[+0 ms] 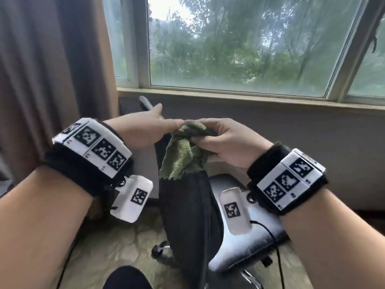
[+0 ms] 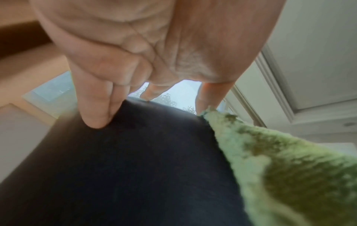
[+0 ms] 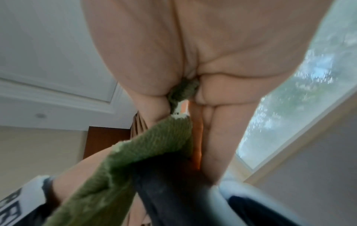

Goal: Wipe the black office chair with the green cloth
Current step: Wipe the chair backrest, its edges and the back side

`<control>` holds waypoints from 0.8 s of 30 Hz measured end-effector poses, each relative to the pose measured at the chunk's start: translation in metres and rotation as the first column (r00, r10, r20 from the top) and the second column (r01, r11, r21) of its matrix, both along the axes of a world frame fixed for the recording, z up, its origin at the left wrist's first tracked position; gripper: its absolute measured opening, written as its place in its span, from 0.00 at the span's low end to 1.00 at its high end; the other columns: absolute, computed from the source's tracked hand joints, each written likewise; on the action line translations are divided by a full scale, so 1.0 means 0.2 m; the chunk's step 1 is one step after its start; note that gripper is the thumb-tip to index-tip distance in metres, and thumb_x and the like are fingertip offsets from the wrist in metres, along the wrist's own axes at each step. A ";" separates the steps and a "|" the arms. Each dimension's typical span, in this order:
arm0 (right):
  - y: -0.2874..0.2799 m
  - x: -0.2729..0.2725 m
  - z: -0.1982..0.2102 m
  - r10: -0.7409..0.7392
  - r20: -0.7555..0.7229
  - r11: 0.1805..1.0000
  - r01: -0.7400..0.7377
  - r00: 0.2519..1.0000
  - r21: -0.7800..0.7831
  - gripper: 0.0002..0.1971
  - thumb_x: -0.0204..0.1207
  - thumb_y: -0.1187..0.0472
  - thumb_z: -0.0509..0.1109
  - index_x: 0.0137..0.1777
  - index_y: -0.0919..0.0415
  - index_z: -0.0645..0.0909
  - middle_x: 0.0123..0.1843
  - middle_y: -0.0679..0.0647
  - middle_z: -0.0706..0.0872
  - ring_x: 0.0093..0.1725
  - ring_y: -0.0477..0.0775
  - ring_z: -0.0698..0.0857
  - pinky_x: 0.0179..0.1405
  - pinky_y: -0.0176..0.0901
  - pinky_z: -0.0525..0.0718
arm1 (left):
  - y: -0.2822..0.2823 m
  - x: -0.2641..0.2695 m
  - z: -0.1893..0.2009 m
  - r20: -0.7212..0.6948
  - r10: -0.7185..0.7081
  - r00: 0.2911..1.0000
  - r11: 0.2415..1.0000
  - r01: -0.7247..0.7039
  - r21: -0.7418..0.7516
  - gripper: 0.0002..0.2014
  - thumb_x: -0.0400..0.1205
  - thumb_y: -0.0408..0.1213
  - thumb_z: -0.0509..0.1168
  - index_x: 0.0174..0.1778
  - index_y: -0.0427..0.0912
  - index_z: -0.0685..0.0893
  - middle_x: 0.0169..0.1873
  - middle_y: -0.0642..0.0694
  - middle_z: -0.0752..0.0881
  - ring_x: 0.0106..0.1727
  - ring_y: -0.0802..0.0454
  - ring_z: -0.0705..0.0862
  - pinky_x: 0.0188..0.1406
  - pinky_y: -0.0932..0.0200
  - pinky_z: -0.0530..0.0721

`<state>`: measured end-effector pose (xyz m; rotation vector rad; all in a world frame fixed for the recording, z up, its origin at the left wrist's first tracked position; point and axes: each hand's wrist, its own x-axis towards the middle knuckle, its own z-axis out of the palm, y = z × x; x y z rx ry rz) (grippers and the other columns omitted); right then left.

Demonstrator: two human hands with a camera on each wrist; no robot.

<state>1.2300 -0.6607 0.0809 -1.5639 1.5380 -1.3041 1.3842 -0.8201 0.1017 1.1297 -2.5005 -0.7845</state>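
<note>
Bunching crumpled green terry cloth (image 1: 185, 151) atop black fabric office chair backrest (image 1: 187, 215): right hand (image 1: 227, 142) pinches it, left hand (image 1: 143, 130) fingers straight, touching. Fold flat pad, then wipe downward.

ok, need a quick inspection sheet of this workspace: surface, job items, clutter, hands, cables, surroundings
Surface: patterned carpet floor; no table in view.
Job's things: black office chair, backrest top towards the camera, glossy seat to its right; green cloth bunched and draped over the backrest top.
Clutter: nothing seen.
Hands: right hand grips the bunched cloth; left hand has straight fingers, fingertips at the cloth and, in the left wrist view, resting on the black backrest. Both wrists carry marker bands.
Cables: thin black cable running from the right wrist unit across the seat; another trails by the left forearm.
Surroundings: window with trees outside, brown curtain at left, grey wall below the sill.
</note>
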 end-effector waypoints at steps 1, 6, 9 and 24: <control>-0.06 0.02 -0.03 0.035 0.057 0.999 -0.034 0.998 -0.007 0.16 0.84 0.69 0.68 0.70 0.60 0.84 0.65 0.69 0.88 0.66 0.69 0.88 0.66 0.73 0.85 | -0.05 0.03 -0.01 -0.061 0.000 0.998 0.998 0.004 0.062 0.51 0.75 0.77 0.67 0.89 0.54 0.63 0.83 0.42 0.76 0.80 0.42 0.79 0.82 0.40 0.74; -0.36 -0.05 -0.13 -0.098 0.221 0.992 0.112 0.970 -0.050 0.21 0.80 0.73 0.67 0.70 0.57 0.86 0.64 0.65 0.90 0.65 0.66 0.89 0.67 0.68 0.86 | -0.16 0.11 -0.07 -0.166 0.065 0.984 0.972 -0.025 0.235 0.45 0.64 0.72 0.75 0.76 0.57 0.77 0.66 0.49 0.89 0.67 0.45 0.89 0.68 0.40 0.88; -0.53 -0.21 -0.24 -0.340 0.058 0.932 0.345 0.939 -0.116 0.23 0.71 0.70 0.67 0.59 0.47 0.91 0.55 0.50 0.94 0.58 0.53 0.91 0.66 0.59 0.88 | -0.26 0.07 -0.11 -0.152 0.138 0.979 0.975 -0.107 0.195 0.51 0.61 0.63 0.76 0.83 0.63 0.66 0.66 0.50 0.87 0.62 0.47 0.90 0.59 0.41 0.93; -1.15 -0.28 -0.33 -0.229 -0.117 0.917 0.174 0.966 -0.358 0.17 0.81 0.62 0.73 0.66 0.45 0.84 0.55 0.38 0.91 0.57 0.39 0.88 0.63 0.35 0.82 | -0.74 -0.07 -0.20 -0.401 0.295 0.867 0.950 -0.221 0.220 0.31 0.63 0.43 0.68 0.64 0.69 0.80 0.54 0.45 0.91 0.48 0.40 0.91 0.44 0.39 0.94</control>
